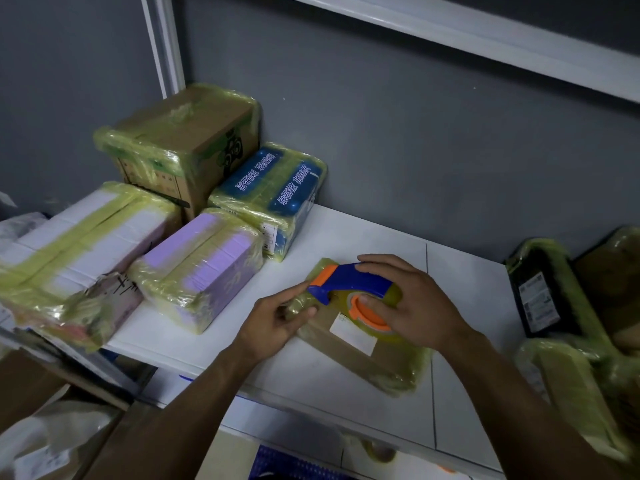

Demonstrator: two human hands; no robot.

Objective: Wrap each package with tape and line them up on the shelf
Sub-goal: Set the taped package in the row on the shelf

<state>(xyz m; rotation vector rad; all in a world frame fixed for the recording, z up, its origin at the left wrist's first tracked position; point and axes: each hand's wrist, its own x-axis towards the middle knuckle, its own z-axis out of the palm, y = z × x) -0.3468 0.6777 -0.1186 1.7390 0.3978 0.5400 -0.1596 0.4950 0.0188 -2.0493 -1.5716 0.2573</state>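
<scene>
White shelf (349, 230), flat cardboard package (346, 353) (glossy tape (397, 294))

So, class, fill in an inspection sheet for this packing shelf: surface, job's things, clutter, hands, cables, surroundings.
Surface: white shelf, dimly lit, with a seam across it.
Job's things: flat brown package lies at the front, its edges taped; tape dispenser is over it. Taped purple package, blue package, brown carton and white package are grouped at left; dark package at right.
Clutter: plastic bag and blue crate below the shelf.
Grippers: left hand pinches the flat brown package's taped corner; right hand has its grip on the tape dispenser.
Cables: nothing seen.
Surroundings: grey wall behind; white post at left.
</scene>
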